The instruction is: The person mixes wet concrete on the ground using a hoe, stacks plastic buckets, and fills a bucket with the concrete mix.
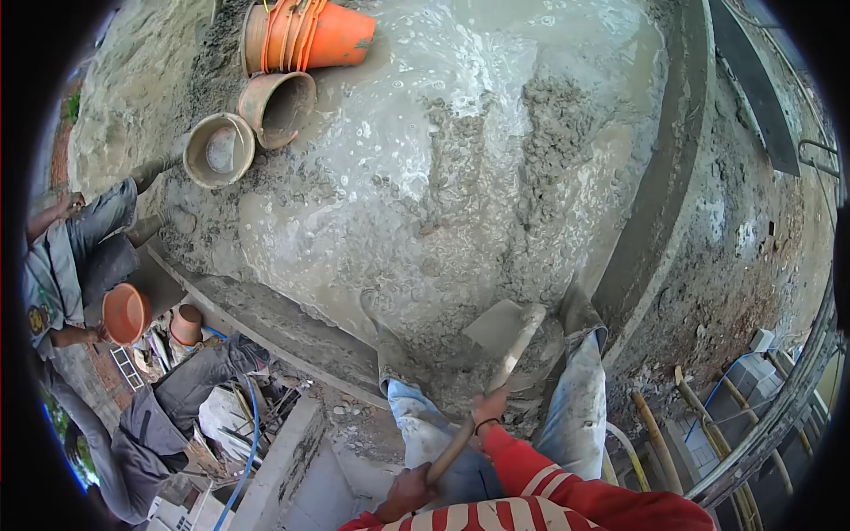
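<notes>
A long-handled hoe (461, 439) runs slantwise in front of me, held in both fists. My right hand (489, 408) grips the middle of the wooden shaft. Lower down, near my body, my left hand (405, 492) is wrapped round its back end. The hoe's flat, grey-coated blade (493, 325) lies at the wet mortar (443, 341) between my boots. Soupy grey mix (390, 168) spreads beyond it, with a thicker, lumpy ridge (553, 128) running through. My boots stand in the mix, which hides their feet.
Stacked orange buckets (328, 35) lie on their side at upper left, beside a tipped bucket (279, 108) and an upright one (219, 150). Low walls (660, 186) edge the mix. At left one person (53, 274) holds an orange basin (127, 314); another person (150, 425) is below.
</notes>
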`<state>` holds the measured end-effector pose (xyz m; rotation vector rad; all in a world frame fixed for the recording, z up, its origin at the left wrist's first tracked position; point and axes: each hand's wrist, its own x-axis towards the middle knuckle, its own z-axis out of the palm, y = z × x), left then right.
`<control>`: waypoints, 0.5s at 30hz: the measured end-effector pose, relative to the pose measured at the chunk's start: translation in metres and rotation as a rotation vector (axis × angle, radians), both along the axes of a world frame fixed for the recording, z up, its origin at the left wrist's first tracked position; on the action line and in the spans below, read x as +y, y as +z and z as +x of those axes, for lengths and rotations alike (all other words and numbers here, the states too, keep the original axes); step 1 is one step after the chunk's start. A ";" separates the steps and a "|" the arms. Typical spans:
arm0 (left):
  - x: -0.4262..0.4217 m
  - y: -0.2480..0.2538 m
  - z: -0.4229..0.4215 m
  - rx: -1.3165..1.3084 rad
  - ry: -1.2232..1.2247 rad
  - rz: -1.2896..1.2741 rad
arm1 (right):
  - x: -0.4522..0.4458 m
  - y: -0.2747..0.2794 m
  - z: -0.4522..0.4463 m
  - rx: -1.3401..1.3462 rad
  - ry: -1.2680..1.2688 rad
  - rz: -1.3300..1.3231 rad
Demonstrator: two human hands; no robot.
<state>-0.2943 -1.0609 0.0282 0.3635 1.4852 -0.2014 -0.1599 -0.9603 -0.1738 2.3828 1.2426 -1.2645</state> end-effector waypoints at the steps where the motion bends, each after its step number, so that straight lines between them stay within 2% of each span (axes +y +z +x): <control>1: 0.041 -0.012 0.005 0.057 -0.014 0.025 | 0.056 -0.001 -0.010 0.026 0.046 0.061; 2: 0.068 -0.038 0.016 0.076 0.028 0.130 | 0.113 -0.003 -0.022 0.107 0.037 0.189; 3: 0.092 -0.076 0.030 0.092 0.071 0.233 | 0.178 -0.005 -0.033 0.102 0.042 0.148; 4: 0.129 -0.116 0.041 0.091 0.145 0.363 | 0.229 -0.031 -0.032 0.127 0.162 0.331; 5: 0.185 -0.148 0.046 0.138 0.174 0.473 | 0.295 -0.033 -0.049 0.153 0.202 0.462; 6: 0.245 -0.180 0.049 0.187 0.234 0.607 | 0.359 -0.054 -0.055 0.302 0.220 0.616; 8: 0.385 -0.227 0.037 0.197 0.479 0.793 | 0.485 -0.061 -0.088 0.278 0.244 0.527; 9: 0.441 -0.274 0.039 0.270 0.540 0.961 | 0.538 -0.086 -0.099 0.228 0.393 0.687; 10: 0.507 -0.291 0.024 0.247 0.581 1.051 | 0.587 -0.106 -0.114 0.193 0.434 0.687; 12: 0.607 -0.354 0.013 0.433 0.615 1.155 | 0.671 -0.156 -0.135 0.167 0.503 0.565; 13: 0.641 -0.363 0.006 0.477 0.664 1.088 | 0.694 -0.172 -0.147 0.052 0.532 0.597; 14: 0.663 -0.364 0.004 0.378 0.726 0.955 | 0.699 -0.158 -0.169 -0.045 0.448 0.561; 15: 0.675 -0.375 0.009 0.273 0.786 0.816 | 0.707 -0.171 -0.173 -0.099 0.411 0.539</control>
